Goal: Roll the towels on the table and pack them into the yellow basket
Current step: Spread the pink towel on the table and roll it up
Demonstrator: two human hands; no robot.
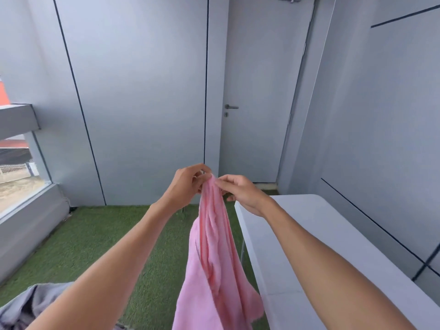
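Note:
A pink towel (214, 253) hangs in the air in front of me, bunched into long folds. Both hands pinch its top edge close together. My left hand (188, 184) grips the top from the left with fingers closed on the cloth. My right hand (240, 191) pinches the same edge from the right with thumb and forefinger. The towel's lower part dangles beside the left edge of the white table (309, 234), over the green floor. No yellow basket is in view.
Grey cloth (31, 303) lies bunched at the bottom left under my left forearm. Green artificial turf (100, 239) covers the floor. A grey door (257, 103) with a handle stands ahead, grey walls around, and a window (16, 177) at the left.

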